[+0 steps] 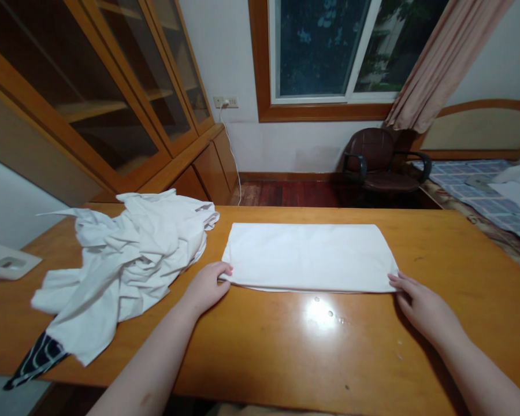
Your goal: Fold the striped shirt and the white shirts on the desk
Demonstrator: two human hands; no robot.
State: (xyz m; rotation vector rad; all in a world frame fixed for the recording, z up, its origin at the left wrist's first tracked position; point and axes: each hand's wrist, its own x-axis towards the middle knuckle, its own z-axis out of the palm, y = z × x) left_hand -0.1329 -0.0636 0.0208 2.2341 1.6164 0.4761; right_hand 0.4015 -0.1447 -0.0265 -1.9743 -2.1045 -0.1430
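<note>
A folded white cloth (309,254) lies flat on the wooden table (286,346), spread wide in front of me. My left hand (205,286) pinches the cloth's near left corner, thumb on top. My right hand (420,306) rests at the near right corner, its fingertips touching the cloth's edge and fingers held together.
A crumpled heap of white garments (125,260) lies on the table's left part, with a dark patterned piece (37,358) hanging off the near edge. A white device (6,260) sits at far left. Behind the table stand a glass-door cabinet (112,98), a brown armchair (381,162) and a bed (494,190).
</note>
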